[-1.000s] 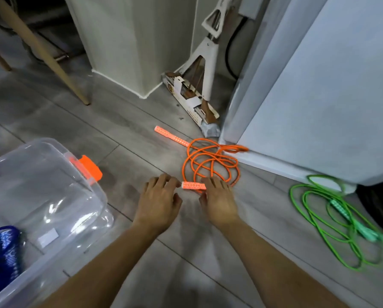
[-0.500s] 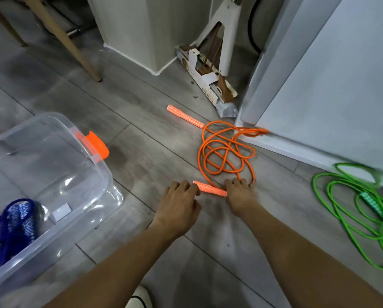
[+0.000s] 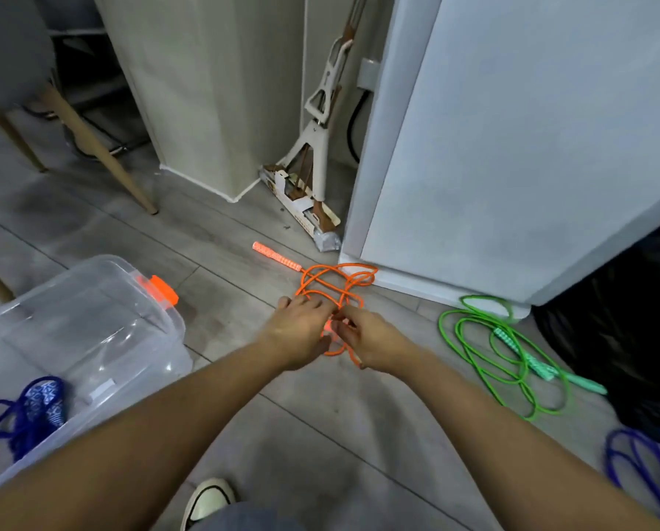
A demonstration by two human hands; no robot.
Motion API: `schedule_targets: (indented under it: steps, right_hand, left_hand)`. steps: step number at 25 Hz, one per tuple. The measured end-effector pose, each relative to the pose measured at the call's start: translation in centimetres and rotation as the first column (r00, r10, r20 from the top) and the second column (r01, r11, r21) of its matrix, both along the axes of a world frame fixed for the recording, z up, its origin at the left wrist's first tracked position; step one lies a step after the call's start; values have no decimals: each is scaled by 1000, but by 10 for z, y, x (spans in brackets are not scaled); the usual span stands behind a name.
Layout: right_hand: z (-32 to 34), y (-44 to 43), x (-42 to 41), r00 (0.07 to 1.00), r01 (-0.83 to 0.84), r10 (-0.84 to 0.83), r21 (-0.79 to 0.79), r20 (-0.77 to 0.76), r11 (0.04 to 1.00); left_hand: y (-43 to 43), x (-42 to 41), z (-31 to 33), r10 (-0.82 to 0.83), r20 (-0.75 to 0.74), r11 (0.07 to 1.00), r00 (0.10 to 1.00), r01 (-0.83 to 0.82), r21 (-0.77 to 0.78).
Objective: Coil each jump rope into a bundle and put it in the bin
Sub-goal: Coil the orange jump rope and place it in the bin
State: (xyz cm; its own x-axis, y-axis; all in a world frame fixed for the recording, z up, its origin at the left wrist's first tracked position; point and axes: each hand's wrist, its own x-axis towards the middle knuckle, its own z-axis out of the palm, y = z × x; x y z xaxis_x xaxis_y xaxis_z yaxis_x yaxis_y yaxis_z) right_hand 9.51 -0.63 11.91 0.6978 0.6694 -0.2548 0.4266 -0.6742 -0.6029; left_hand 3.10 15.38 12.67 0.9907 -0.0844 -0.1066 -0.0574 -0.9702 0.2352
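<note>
Logging transparent plastic bin with orange latch [image 3: 91, 320] at lower left, containing a bundled dark-blue jump rope [image 3: 33, 412]. Noting loose bright-green jump rope [image 3: 504, 354] sprawling on floor at right, well apart from hands. Finding tangled orange jump rope [image 3: 332, 285] beside white cabinet base, far loops lying just beyond both hands. Seeing left hand [image 3: 301, 331] curling fingers over near loops, right hand [image 3: 374, 339] pinching the cord, fingertips almost touching. Marking far orange handle [image 3: 276, 256] lying flat, long axis running up-left, free end pointing away.
</note>
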Motion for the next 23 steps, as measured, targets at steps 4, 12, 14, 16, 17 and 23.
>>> schedule_targets:
  steps: [4,12,14,16,17,23]
  right_hand:
    - [98,-29,-17,966,250,-255,330,-28,910]
    - [192,-117,-50,887,461,-415,411,-203,786]
    - [204,-127,-62,901,433,-386,470,-197,769]
    - [212,-128,-72,913,404,-372,503,-168,764]
    - [213,-129,-73,914,399,-375,502,-154,767]
    - [200,-184,-60,920,378,-322,292,-224,878]
  left_hand:
    - [-19,3,85,-59,73,980,996,72,-187]
    - [-59,-9,183,0,182,997,983,15,-80]
    - [-85,-19,196,15,57,944,998,5,-331]
    - [-115,-31,204,-10,-44,715,999,-24,-699]
    - [-125,-36,204,-7,-33,612,999,-22,-791]
    - [-113,-41,205,155,224,797,962,12,-604]
